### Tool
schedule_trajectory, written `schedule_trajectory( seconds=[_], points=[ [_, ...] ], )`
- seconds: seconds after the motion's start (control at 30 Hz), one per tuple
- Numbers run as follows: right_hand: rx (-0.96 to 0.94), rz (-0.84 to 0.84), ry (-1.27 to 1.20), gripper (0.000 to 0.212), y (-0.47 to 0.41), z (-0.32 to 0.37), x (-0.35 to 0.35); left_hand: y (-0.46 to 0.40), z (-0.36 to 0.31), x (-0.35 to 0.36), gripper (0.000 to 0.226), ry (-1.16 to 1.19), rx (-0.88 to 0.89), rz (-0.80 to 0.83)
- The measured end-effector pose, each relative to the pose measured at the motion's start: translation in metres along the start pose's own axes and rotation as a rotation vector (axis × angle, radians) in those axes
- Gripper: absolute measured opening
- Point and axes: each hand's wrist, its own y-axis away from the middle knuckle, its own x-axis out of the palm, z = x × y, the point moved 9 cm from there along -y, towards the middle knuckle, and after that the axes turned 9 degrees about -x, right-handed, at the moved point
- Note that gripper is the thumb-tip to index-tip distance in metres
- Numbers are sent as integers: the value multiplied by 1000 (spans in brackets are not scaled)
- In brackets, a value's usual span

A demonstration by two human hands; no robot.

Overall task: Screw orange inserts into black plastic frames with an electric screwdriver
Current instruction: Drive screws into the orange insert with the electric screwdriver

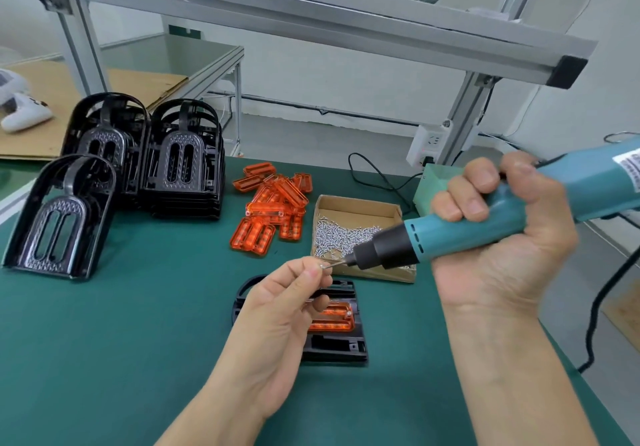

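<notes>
Glossy black plastic frames [59,217] catch the light; translucent orange plastic inserts [273,203] gleam — beside a matt brown cardboard box [360,203] of shiny metal screws [341,238] — on smooth matt green table mat [138,341].

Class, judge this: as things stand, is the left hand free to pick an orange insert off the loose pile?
Probably not yet: the left hand is pinching a screw, though nothing blocks the pile.

An assembly workshop: a green-matted worktop [138,341] under an aluminium frame [311,13], a box of screws [356,234] at two o'clock, stacked black frames [145,158] at ten.
</notes>
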Motion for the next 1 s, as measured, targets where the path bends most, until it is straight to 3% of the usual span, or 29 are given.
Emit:
schedule_trajectory(
  seconds=[0.63, 0.73, 1.0],
  points=[
    [-61, 22, -3, 18, 5, -1, 4, -1, 4, 3, 14, 56, 19, -42],
    [-50, 11, 20, 11, 10, -9, 1, -1, 2, 4, 13, 50, 40, -54],
    [-89, -42, 4, 15, 0, -8, -9, -9, -24, -16, 11, 50, 120, -192]
  ],
)
